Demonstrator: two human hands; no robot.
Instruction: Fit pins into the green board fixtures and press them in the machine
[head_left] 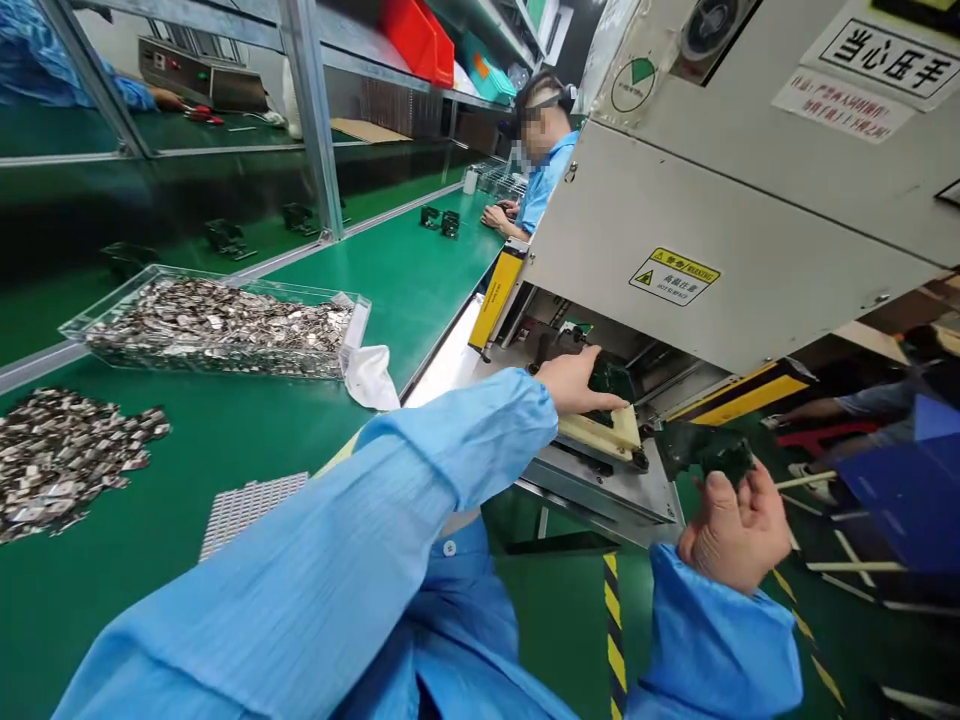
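Note:
My left hand (571, 382) reaches into the low opening of a grey machine. Its thumb stretches along a cream-coloured fixture block (624, 428), with the fingers spread apart from it. Between thumb and fingers a dark green part (613, 378) shows on the fixture; whether the hand touches it I cannot tell. Outside the machine, to the right of the fixture, my right hand (739, 530) pinches a dark, see-through-looking plastic part (727, 458) between thumb and fingers. Its exact kind is unclear.
The grey machine (630, 230) overhangs my hands, with yellow guards (499, 300) beside the opening. On the green bench (375, 265) stand a clear tray (225, 370) of small metal pieces, a loose heap (67, 460) and a perforated plate (251, 510). A co-worker (551, 170) sits farther along.

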